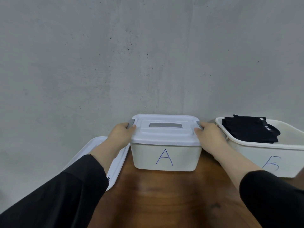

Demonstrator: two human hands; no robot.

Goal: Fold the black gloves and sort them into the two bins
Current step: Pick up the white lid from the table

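A white bin marked A (166, 157) stands at the back of the wooden table with its white lid (166, 129) on top. My left hand (121, 134) grips the grey latch (131, 123) at the lid's left end. My right hand (209, 136) grips the grey latch (198, 123) at the right end. To the right stands an open white bin marked B (269, 159), holding a stack of folded black gloves (250, 129). The inside of bin A is hidden by the lid.
A second white lid (100, 151) lies flat at the table's left edge, partly under my left forearm. A grey concrete wall (148, 55) rises directly behind the bins. Brown tabletop (164, 195) stretches in front of bin A.
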